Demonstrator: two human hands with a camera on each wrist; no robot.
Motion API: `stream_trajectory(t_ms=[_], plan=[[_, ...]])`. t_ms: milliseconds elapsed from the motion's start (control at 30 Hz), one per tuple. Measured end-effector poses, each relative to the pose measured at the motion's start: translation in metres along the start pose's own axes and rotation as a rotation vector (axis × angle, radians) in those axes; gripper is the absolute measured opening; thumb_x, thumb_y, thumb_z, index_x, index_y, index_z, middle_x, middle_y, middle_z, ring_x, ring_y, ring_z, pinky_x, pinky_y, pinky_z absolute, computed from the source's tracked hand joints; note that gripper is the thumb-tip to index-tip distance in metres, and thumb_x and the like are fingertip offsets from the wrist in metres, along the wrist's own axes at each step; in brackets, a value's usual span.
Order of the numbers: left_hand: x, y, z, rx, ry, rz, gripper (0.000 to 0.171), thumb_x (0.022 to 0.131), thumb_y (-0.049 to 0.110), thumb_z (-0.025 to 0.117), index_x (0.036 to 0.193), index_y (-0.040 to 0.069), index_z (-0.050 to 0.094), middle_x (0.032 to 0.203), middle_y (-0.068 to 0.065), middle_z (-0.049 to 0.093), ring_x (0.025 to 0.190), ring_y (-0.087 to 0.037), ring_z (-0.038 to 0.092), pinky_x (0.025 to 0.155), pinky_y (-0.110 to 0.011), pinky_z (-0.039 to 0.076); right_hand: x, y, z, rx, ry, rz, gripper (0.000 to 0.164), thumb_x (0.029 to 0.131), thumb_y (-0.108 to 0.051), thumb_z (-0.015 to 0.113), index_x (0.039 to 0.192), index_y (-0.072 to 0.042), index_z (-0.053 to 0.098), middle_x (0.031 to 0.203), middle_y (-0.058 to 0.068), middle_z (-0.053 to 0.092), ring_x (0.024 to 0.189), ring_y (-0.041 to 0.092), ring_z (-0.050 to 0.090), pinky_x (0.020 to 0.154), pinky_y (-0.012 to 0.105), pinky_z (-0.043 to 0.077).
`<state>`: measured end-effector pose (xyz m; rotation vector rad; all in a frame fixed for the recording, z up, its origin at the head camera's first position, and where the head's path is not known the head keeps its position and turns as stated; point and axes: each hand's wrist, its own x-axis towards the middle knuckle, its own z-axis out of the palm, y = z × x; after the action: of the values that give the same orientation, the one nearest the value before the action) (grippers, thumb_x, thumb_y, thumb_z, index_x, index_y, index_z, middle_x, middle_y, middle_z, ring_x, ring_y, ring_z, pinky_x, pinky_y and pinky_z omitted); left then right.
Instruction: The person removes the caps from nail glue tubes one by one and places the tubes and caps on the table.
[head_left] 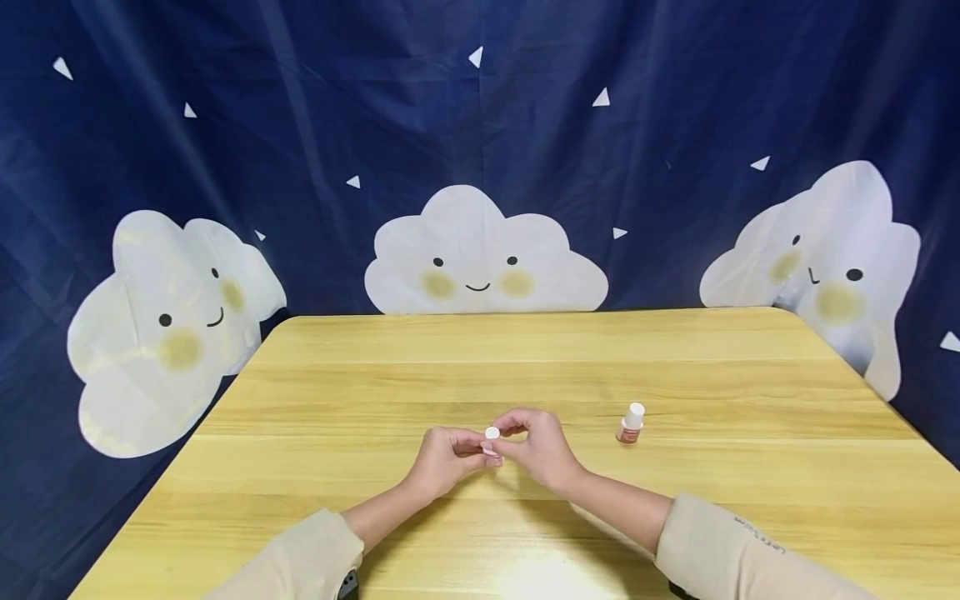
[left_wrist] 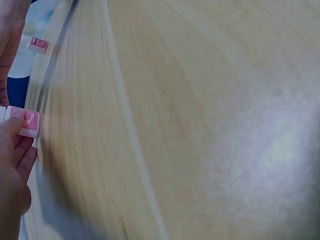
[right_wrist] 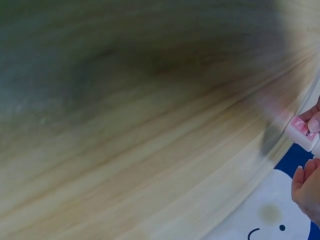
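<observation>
1. Navy cloud backdrop (head_left: 322,108), far side.
2. Wood table (head_left: 337,392), nearer.
3. My R hand (head_left: 545,450), near side, fingertips pinching white top (head_left: 492,432) of pink-label btl (left_wrist: 31,121).
4. My L hand (head_left: 441,461), just left, thumb + fingers pinching its body.
5. That btl: btwn my hands.
6. 2nd btl (head_left: 630,424): upright, right of hands, slightly farther.

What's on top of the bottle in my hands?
A white cap, with your right hand at it. Fingers partly cover where it meets the bottle, whose mouth can't be seen.
</observation>
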<state>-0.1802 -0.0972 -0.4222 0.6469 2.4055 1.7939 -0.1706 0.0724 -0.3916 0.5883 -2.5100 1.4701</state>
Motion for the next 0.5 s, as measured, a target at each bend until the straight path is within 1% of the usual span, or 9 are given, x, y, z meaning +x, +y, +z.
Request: stream_trajectory(t_ms=[200,433,500], plan=[[-0.0012,0.0012,-0.0005,0.021,0.010,0.004,0.021,0.076,0.010,0.075,0.092,-0.004,0.072,0.090,-0.020,0.071,0.081,-0.027,0.070,0.069,-0.020,0.057,0.0003,-0.0003,0.0012,0.002,0.002,0.007,0.009,0.074,-0.009,0.077,0.079,-0.007,0.070,0.080,0.004,0.072,0.078,0.016,0.065,0.070,0.025,0.055],[-0.0005,0.0003,0.0006,0.048,0.005,0.047,0.020,0.076,0.008,0.073,0.092,-0.004,0.071,0.089,-0.020,0.071,0.080,-0.028,0.071,0.070,-0.019,0.057,0.0014,-0.0021,-0.0015,-0.018,-0.010,-0.023,0.006,0.074,-0.006,0.076,0.078,-0.005,0.071,0.078,0.004,0.072,0.072,0.010,0.064,0.074,0.024,0.054],[-0.0004,-0.0002,0.0006,0.050,0.007,0.045,0.020,0.076,0.007,0.073,0.092,-0.004,0.071,0.089,-0.019,0.071,0.080,-0.027,0.071,0.069,-0.018,0.057,0.0016,-0.0025,-0.0018,-0.027,-0.011,-0.034,0.006,0.074,-0.005,0.076,0.078,-0.005,0.071,0.078,0.004,0.072,0.072,0.009,0.064,0.074,0.023,0.054]])
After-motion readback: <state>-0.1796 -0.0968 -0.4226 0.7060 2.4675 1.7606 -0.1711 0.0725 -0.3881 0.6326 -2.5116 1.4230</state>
